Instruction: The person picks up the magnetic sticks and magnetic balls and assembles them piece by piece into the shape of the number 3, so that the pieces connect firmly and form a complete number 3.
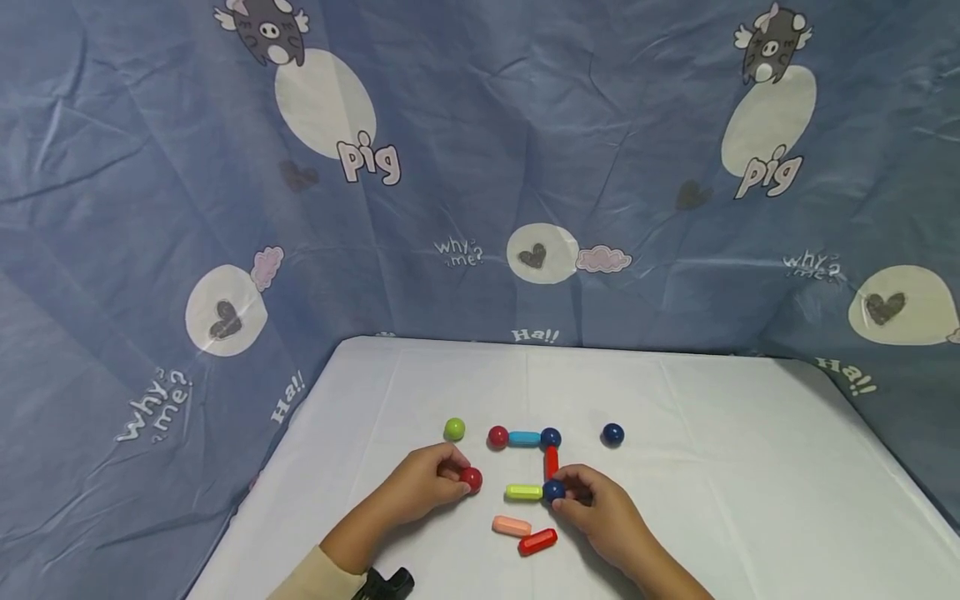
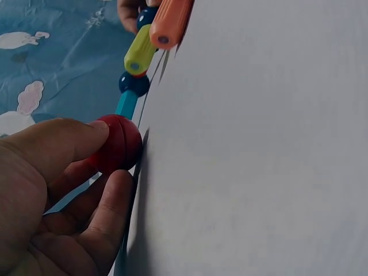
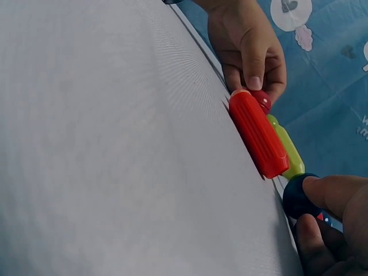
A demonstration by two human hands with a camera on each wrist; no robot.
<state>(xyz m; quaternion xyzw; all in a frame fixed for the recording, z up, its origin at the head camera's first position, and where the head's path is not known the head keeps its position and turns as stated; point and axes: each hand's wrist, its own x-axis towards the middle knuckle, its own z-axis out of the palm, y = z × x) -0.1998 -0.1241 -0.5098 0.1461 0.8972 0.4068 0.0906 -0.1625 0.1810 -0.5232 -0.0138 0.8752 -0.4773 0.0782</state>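
Observation:
My left hand [image 1: 429, 485] pinches a red ball [image 1: 472, 479] between thumb and fingers, left of a yellow-green rod [image 1: 523, 492]. With thumb and fingertips my right hand [image 1: 600, 510] grips a dark blue ball [image 1: 553, 490], which sits at the right end of that rod. From this ball a red rod [image 1: 551, 461] runs back to another dark blue ball [image 1: 551, 437]. A light blue rod [image 1: 524, 438] joins that one to a second red ball [image 1: 498, 437] on its left. In the left wrist view the held red ball [image 2: 119, 144] shows a seam line.
A loose pink rod [image 1: 512, 526] and a red rod [image 1: 537, 542] lie in front of the joined pieces. Behind my left hand is a green ball [image 1: 454, 429]; farther right, a loose dark blue ball [image 1: 612, 434]. All stand on a white-covered table [image 1: 750, 500].

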